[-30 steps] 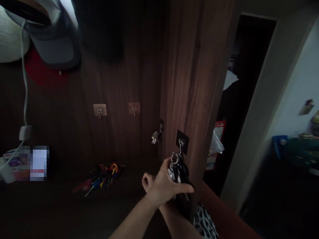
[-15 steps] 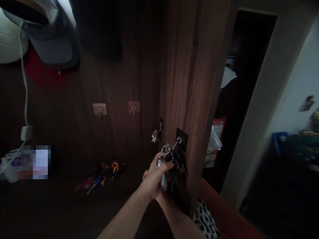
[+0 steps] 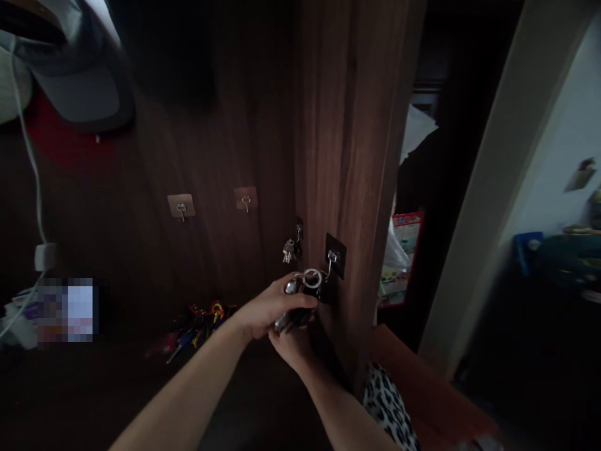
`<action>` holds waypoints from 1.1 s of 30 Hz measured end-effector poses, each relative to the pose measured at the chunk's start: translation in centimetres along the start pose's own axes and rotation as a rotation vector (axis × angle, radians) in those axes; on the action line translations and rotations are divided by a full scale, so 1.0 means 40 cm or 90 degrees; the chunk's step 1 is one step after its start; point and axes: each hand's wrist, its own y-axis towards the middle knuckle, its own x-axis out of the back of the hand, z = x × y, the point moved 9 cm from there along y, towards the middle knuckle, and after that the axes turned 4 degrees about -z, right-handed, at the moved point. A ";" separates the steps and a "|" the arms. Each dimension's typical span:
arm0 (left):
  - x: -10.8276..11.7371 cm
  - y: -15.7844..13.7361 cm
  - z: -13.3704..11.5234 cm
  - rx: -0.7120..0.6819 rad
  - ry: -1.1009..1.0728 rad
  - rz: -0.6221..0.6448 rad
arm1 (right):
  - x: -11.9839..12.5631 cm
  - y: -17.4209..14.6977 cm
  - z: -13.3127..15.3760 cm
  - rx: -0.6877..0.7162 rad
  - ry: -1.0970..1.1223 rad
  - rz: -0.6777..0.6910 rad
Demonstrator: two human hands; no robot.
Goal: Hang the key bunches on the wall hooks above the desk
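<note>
Keys are held in the left grip beside the hook; the right grip cannot be told; steadiness seems needed.

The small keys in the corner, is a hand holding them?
No, the small keys hang from a hook, while the left hand grips a larger bunch below them.

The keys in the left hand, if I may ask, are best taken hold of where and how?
I'd take the keys just below the ring, likely from the left: they bunch together there, while the hook and panel crowd their right.
</note>
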 end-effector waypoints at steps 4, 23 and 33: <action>0.022 -0.008 -0.087 0.025 0.165 0.027 | -0.023 -0.003 -0.002 -0.001 -0.011 0.087; 0.002 0.032 -0.202 -0.015 0.491 0.053 | -0.017 -0.003 -0.001 -0.008 0.017 0.090; 0.059 -0.008 -0.241 -0.045 0.398 -0.006 | 0.201 -0.082 -0.050 -0.114 0.640 -0.393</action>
